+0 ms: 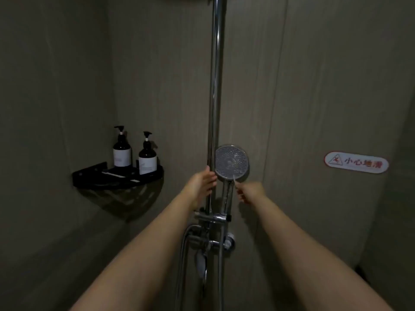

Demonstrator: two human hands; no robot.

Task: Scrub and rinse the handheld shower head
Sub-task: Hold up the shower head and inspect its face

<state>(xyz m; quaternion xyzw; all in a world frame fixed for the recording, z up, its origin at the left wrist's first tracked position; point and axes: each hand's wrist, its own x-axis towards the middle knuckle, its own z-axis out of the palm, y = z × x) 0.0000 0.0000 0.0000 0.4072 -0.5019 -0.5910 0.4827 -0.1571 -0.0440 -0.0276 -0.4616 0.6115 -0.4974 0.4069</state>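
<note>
Dim stall (292,86): left hand (202,182) grips rail (216,86), right hand (250,191) pinches thin brush (235,181).

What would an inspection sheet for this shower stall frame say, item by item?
Surface: grey wall panels; floor out of view.
Job's things: handheld shower head docked in the slider bracket on the riser rail, face toward the camera; thin tool at its lower rim.
Clutter: left pump bottle and right pump bottle stand on a black corner shelf.
Hands: left hand grips the riser rail beside the head; right hand pinches the thin tool.
Cables: nothing seen; a metal shower hose hangs by the mixer valve.
Surroundings: slip-warning sign on the right wall; dim light.
</note>
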